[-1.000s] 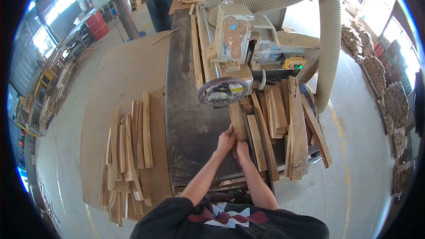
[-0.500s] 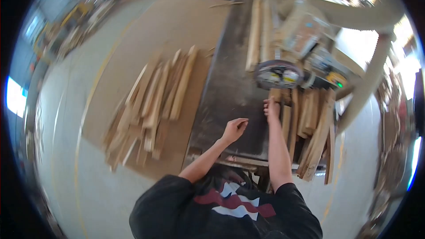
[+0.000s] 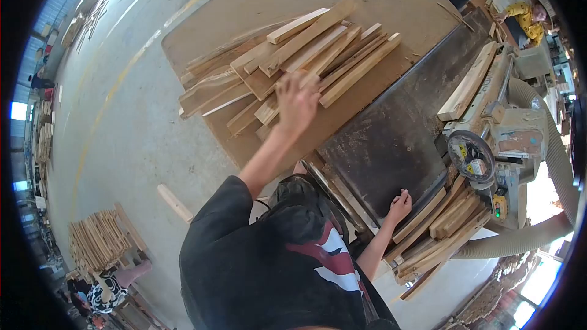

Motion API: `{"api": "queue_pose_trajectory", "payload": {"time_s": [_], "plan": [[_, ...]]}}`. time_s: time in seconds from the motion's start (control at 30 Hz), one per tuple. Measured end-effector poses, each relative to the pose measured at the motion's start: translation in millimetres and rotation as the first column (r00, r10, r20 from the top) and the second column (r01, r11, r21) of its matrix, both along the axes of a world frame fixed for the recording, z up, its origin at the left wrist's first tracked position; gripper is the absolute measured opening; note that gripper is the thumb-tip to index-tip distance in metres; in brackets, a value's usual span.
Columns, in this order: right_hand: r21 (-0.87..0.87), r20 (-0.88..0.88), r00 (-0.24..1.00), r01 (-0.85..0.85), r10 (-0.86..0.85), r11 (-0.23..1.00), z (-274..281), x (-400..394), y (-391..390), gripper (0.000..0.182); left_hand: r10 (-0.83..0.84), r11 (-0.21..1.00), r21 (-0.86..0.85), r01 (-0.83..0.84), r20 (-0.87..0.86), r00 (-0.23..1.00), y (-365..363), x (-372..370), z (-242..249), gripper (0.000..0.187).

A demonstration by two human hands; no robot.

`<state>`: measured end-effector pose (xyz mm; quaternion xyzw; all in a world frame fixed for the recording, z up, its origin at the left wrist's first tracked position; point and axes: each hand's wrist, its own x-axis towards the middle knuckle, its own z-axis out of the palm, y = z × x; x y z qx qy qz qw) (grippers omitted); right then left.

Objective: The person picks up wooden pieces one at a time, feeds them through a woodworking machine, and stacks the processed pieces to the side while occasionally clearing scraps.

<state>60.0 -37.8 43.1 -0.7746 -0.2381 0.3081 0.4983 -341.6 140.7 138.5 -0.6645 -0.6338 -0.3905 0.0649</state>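
Observation:
My left hand (image 3: 296, 102) is stretched over a pile of wooden strips (image 3: 358, 73) on the brown board at the left. Slightly blurred, its fingers are apart and overlap the near ends of the strips. My right hand (image 3: 400, 205) hovers by the right edge of the dark metal machine table (image 3: 385, 153), its fingers curled in with nothing showing in them. Beside it, a second bundle of wooden strips (image 3: 455, 217) lies along that edge, below the machine's black handwheel (image 3: 471, 156).
The brown board (image 3: 391, 0) adjoins the machine table. Longer wood pieces (image 3: 469, 82) lie at the machine's far end. A ribbed hose (image 3: 520, 241) runs at right. Another person in yellow (image 3: 527, 21) is at the far right. Stacked strips (image 3: 98, 238) stand on the floor at left.
The view has turned left toward the pile. My left hand has moved from over the machine table to the strips. My right hand has drawn back from the wood near the handwheel.

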Motion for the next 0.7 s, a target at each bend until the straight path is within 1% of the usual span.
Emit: {"api": "queue_pose_trajectory", "payload": {"time_s": [0.03, 0.07, 0.13, 0.17, 0.23, 0.27, 0.3, 0.33, 0.37, 0.4, 0.43, 0.47, 0.5, 0.57, 0.6, 0.63, 0.7], "plan": [[-0.003, 0.002, 1.0, 0.012, -0.012, 1.0, -5, 2, -1, 0.034, 0.046, 0.997, -0.064, -0.05, -0.064, 0.997, 5, -17, 7, 0.036], [0.013, 0.014, 1.0, 0.018, -0.018, 1.0, -16, 7, 1, 0.032, 0.029, 0.997, -0.067, -0.033, -0.062, 0.998, 13, -32, -1, 0.036], [0.03, 0.027, 0.998, 0.05, -0.051, 0.998, -23, 7, 1, 0.031, -0.096, 0.98, -0.196, 0.039, -0.292, 0.952, 25, -51, -24, 0.04], [0.015, 0.03, 0.998, 0.063, -0.063, 0.998, -22, 5, 6, 0.031, -0.118, 0.979, -0.194, 0.062, -0.29, 0.95, 26, -53, -19, 0.04], [0.004, 0.038, 0.994, 0.1, -0.1, 0.995, -17, 4, 9, 0.031, -0.115, 0.97, -0.217, 0.106, -0.031, 0.993, 24, -52, -8, 0.043], [-0.015, 0.026, 0.995, 0.1, -0.1, 0.995, -13, 1, 11, 0.031, -0.126, 0.974, -0.175, 0.146, 0.121, 0.985, 22, -51, 12, 0.044], [-0.036, 0.013, 0.995, 0.101, -0.101, 0.994, -10, -2, 10, 0.03, -0.149, 0.971, -0.17, 0.169, 0.123, 0.981, 19, -50, 22, 0.044], [-0.024, 0.036, 0.995, 0.09, -0.089, 0.996, -9, -6, 8, 0.031, -0.065, 0.92, -0.325, 0.221, 0.429, 0.901, 15, -50, 30, 0.039], [-0.027, 0.035, 0.993, 0.114, -0.113, 0.993, -8, -9, 8, 0.031, 0.084, 0.834, -0.455, 0.314, 0.666, 0.741, 10, -47, 32, 0.035], [-0.027, 0.024, 0.996, 0.083, -0.082, 0.996, -7, -12, 6, 0.031, 0.072, 0.819, -0.466, 0.335, 0.662, 0.746, 1, -40, 29, 0.035], [-0.035, 0.011, 0.998, 0.055, -0.055, 0.998, -4, -17, 0, 0.032, 0.181, 0.802, -0.365, 0.472, 0.903, 0.39, -11, -31, 25, 0.04], [-0.046, -0.064, 0.997, 0.031, -0.033, 0.998, 5, -25, -2, 0.033, 0.294, 0.805, -0.228, 0.548, 0.955, -0.034, -23, -22, 21, 0.045], [-0.059, -0.072, 0.995, 0.062, -0.066, 0.996, 7, -33, -2, 0.033, 0.307, 0.784, -0.243, 0.572, 0.952, -0.016, -34, -11, 17, 0.045], [-0.117, -0.109, 0.993, -0.054, 0.041, 0.992, 10, -48, 0, 0.033, 0.208, 0.803, -0.124, 0.583, 0.975, -0.079, -54, 11, 8, 0.065], [-0.095, -0.157, 0.98, -0.135, 0.119, 0.986, 13, -54, 2, 0.036, 0.316, 0.697, -0.117, 0.707, 0.936, -0.157, -61, 15, 7, 0.084], [-0.07, -0.203, 0.96, -0.209, 0.191, 0.975, 22, -63, 1, 0.039, 0.337, 0.664, -0.131, 0.737, 0.931, -0.138, -71, 20, 2, 0.084], [-0.035, -0.317, 0.911, -0.288, 0.263, 0.957, 54, -86, 2, 0.051, 0.361, 0.372, -0.088, 0.924, 0.931, -0.057, -87, 36, -11, 0.086]]}}
